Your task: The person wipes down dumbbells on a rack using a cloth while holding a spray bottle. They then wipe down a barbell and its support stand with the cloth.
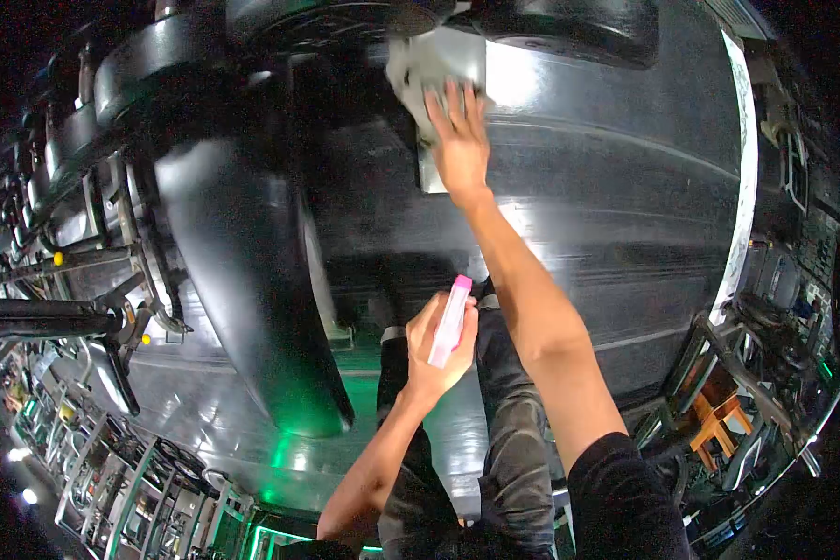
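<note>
My right hand [459,149] is stretched forward at the top centre, fingers spread and resting on a grey-white cloth [411,79]. The cloth lies against a light-coloured surface of the machine in front of me. Nearer my body, my left hand [434,341] is closed around a small pale bottle with a pink cap [449,322], held tilted above my legs. Beside it on the left runs a long black padded bench [252,280].
Gym equipment frames [140,495] fill the lower left, and a black bar [47,319] juts in at the left. More machines and an orange wooden stool [719,420] stand at the right. A white strip [742,168] crosses the dark floor [616,243].
</note>
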Demonstrator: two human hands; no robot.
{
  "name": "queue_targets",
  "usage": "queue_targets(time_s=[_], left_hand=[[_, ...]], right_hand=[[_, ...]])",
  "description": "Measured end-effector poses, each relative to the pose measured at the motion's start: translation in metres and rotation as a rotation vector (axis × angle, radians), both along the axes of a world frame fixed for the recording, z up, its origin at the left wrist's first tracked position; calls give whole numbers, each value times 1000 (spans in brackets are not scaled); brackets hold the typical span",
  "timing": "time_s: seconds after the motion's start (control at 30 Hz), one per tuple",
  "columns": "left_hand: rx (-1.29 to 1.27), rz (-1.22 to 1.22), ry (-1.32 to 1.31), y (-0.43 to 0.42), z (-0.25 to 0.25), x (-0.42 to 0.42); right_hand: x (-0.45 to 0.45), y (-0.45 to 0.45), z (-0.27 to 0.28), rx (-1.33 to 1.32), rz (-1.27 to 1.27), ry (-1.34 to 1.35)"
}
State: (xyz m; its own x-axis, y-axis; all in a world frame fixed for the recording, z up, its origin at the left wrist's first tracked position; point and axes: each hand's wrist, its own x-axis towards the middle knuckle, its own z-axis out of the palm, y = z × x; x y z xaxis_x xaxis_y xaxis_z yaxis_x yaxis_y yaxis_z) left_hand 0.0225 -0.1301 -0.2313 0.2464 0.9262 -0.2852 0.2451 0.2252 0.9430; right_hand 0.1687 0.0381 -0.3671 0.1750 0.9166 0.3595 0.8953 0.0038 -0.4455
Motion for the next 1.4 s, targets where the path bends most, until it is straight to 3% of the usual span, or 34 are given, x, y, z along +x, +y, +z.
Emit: queue_targets(time_s=[0.13,0.2,0.23,0.3,0.33,0.37,0.43,0.5,0.53,0.57,0.6,0.63,0.7,0.8,0.87,0.93,1.0,1.03,1.1,1.2,1.3,1.4], left_hand=[[-20,-27,29,8,6,-8],[-29,-8,34,7,4,-12],[-38,11,42,6,3,-15],[-75,4,52,1,2,-20],[-131,67,32,-1,2,-21],[-187,128,10,-3,1,-20],[-130,123,20,-5,1,-22],[-221,161,-49,-6,8,-23],[-141,160,-59,-7,8,-23],[-143,160,-61,-9,9,-23],[-165,173,-66,-11,10,-23],[-186,184,-72,-12,11,-21],[-185,190,-91,-13,9,-17],[-174,181,-91,-9,10,-16],[-148,151,-84,-1,16,-13],[-107,156,-69,5,14,-16],[-3,144,24,12,21,-19],[69,133,102,19,27,-22],[-46,217,63,18,29,-34],[-130,243,34,13,26,-56],[-161,227,88,12,33,-63],[-129,231,69,7,28,-66]], right_hand=[[-25,-87,-67,-352,-132,393],[-25,-114,-119,-677,-472,945],[-23,-109,-109,-680,-473,944],[-17,-88,-67,-222,-925,1412],[-6,-75,-63,-48,-864,1409],[8,-57,-61,126,-798,1395],[33,-10,-14,209,-700,1327],[50,31,-19,436,-393,1305],[53,45,11,116,-431,1194],[51,58,38,-196,-459,1065],[37,66,23,8,-399,575],[28,61,11,59,-395,371],[18,42,22,-85,-305,345],[3,3,5,11,-216,333],[-12,-28,-5,-86,-319,423],[-26,-65,-23,-253,-372,699],[-44,-108,-69,-269,-425,747],[-46,-110,-59,-267,-421,745],[-51,-100,-20,-129,-432,784],[-26,-39,41,-79,-174,470],[12,43,68,225,215,-71],[21,81,50,64,223,-219]])
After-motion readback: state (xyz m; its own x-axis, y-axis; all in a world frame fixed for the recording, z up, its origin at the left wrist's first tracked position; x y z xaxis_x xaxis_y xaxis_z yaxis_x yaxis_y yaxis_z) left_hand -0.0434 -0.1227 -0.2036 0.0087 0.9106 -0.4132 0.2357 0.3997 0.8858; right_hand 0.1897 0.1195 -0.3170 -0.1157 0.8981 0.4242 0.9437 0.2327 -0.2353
